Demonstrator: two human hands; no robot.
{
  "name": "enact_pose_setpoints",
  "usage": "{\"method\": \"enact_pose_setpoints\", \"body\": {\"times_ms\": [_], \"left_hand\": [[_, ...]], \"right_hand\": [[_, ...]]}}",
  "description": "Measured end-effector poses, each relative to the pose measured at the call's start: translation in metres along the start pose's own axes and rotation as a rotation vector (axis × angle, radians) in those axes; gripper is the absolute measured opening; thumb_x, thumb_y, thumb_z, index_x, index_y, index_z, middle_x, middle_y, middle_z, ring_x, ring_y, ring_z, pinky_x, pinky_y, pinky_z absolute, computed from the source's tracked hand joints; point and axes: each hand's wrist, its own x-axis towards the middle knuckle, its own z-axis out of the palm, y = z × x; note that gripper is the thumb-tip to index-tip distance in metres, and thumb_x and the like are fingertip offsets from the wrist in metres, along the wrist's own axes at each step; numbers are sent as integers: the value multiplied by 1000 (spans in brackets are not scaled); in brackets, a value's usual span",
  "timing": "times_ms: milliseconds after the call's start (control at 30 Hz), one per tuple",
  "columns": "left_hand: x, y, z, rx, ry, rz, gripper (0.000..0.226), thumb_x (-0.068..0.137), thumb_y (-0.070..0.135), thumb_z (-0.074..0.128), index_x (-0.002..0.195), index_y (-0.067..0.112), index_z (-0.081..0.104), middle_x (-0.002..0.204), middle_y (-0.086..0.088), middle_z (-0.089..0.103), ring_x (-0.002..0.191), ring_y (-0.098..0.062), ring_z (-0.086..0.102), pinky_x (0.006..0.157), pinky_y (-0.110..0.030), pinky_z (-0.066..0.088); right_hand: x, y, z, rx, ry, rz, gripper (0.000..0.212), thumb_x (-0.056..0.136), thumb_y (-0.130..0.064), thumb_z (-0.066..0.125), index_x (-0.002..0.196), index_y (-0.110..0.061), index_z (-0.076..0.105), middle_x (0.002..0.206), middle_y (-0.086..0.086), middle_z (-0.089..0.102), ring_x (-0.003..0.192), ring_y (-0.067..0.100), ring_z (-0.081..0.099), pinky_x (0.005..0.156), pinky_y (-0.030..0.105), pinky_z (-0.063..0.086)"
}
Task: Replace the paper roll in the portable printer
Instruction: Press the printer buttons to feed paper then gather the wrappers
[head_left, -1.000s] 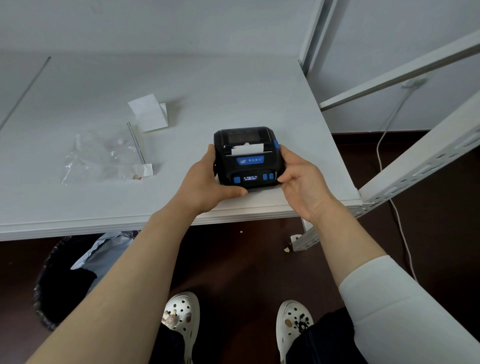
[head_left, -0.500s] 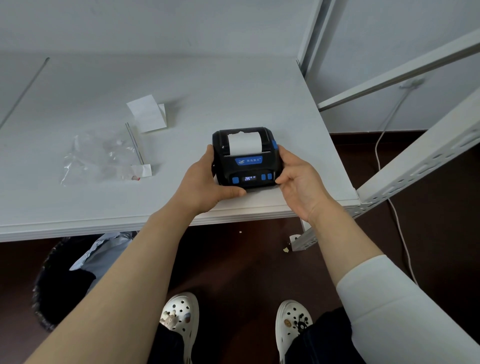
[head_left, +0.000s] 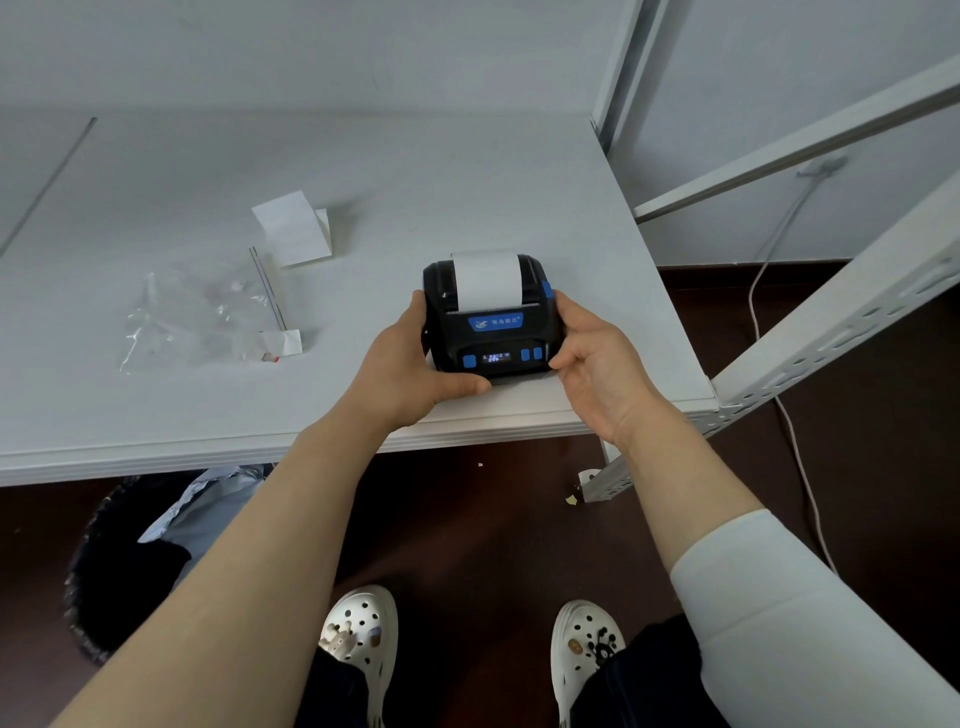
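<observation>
One left hand (head_left: 400, 364) and one right hand (head_left: 597, 358), fingers (head_left: 565, 307) curled, grip one printer (head_left: 493, 340).

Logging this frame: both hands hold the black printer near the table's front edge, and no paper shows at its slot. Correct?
Not quite: the head view shows a white paper strip standing out of the slot. The left hand and right hand do hold the printer near the table's front edge.

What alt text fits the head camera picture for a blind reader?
A person's left hand and right hand hold a small black portable printer near the front edge of a white table, a strip of white paper sticking out of its top. Clear plastic wrapping lies to its left.
</observation>
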Motion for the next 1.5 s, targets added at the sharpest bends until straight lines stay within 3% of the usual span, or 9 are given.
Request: {"method": "enact_pose_setpoints", "body": {"times_ms": [233, 367, 533, 667, 800, 1067, 1500], "left_hand": [[-1, 2, 0, -4, -5, -2, 81, 60, 9, 85, 129, 18, 43, 122, 2, 61, 116, -17, 56, 104, -33, 43], [-1, 2, 0, 2, -3, 3, 84, 60, 10, 85, 131, 21, 43, 121, 3, 61, 116, -16, 56, 105, -34, 42], [-2, 4, 0, 4, -2, 7, 81, 61, 9, 85, 130, 19, 43, 118, 5, 61, 114, -15, 57, 103, -31, 43], [-2, 4, 0, 3, -4, 8, 82, 61, 9, 85, 130, 20, 42, 119, 5, 60, 115, -14, 56, 102, -29, 42], [-2, 5, 0, 1, -6, 1, 79, 61, 9, 84, 128, 19, 43, 118, 6, 60, 114, -14, 56, 101, -27, 41], [-2, 5, 0, 13, -3, 8, 82, 60, 11, 85, 130, 19, 43, 121, 3, 60, 115, -16, 56, 103, -30, 43], [-3, 6, 0, 18, 2, 19, 78, 60, 8, 85, 126, 20, 45, 110, 9, 62, 108, -13, 59, 98, -26, 45]], "right_hand": [[0, 0, 0, 4, 11, -2, 76, 53, 5, 37, 124, -16, 54, 127, 17, 57, 125, 29, 46, 112, 36, 33], [0, 1, 0, 0, 7, -4, 75, 60, 13, 32, 124, -17, 54, 122, 10, 58, 126, 28, 46, 111, 35, 34], [1, 1, -1, -13, 15, 11, 81, 51, 5, 38, 127, -17, 53, 127, 13, 58, 125, 25, 47, 106, 30, 38], [2, 3, -2, -27, 23, 9, 78, 58, 12, 34, 128, -16, 52, 125, 11, 58, 126, 26, 46, 104, 28, 38], [2, 3, -2, -37, 13, 8, 82, 52, 8, 37, 129, -17, 52, 124, 10, 59, 123, 24, 48, 97, 25, 41], [2, 2, -2, -51, 13, 21, 88, 48, 4, 39, 134, -15, 48, 129, 13, 57, 124, 23, 47, 102, 28, 39], [-1, 0, -1, -64, 28, 20, 84, 53, 9, 37, 132, -15, 49, 126, 11, 58, 123, 23, 47, 101, 28, 39]]}}
